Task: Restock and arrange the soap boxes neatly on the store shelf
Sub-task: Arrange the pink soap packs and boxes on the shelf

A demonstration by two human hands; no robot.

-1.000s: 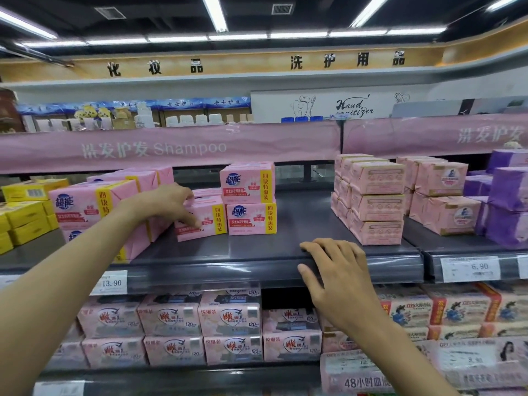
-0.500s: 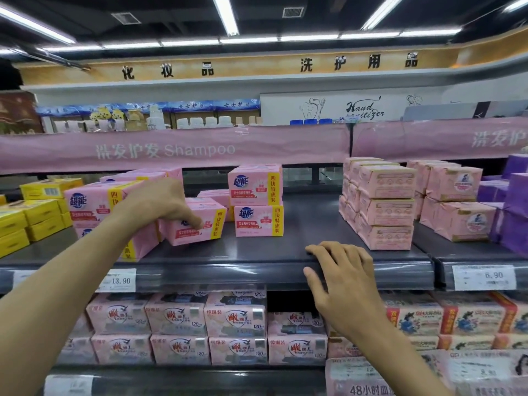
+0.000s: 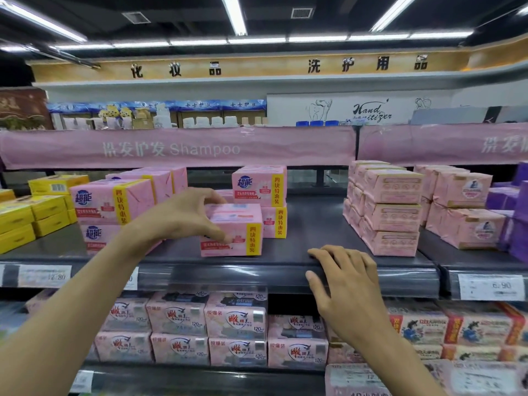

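Pink soap box [image 3: 231, 230] in the grip: the left hand [image 3: 183, 221] holds it, thumb on the printed front face, fingers curled over the top toward the back edge.
Box position: near the front of the shelf [image 3: 328, 224], its underside at the dark grey surface; I cannot tell whether it rests fully or is just lifted.
Box heading: long axis runs left to right along the shelf front; printed face toward the camera, yellow strip at its right end.
Right hand [image 3: 345, 287]: holds nothing; fingers lie relaxed over the shelf's front lip, thumb down against the rail, right of the held box and apart from it.
Shelf, just behind: two-box stack [image 3: 261, 187] of the same brand, faces forward, behind the held box's right end.
Shelf, left: left stack [image 3: 111, 201] of matching boxes, two high; yellow boxes [image 3: 37, 212] beyond it.
Shelf, right: wrapped packs [image 3: 391, 207] in pale pink, three high, well apart from the held box across bare shelf; purple packs [image 3: 517, 212] at the far edge.
Lower shelf [image 3: 200, 378]: two tiers of pink packs [image 3: 234, 318], faces forward.
Above: pink banner [image 3: 177, 148] reading Shampoo.
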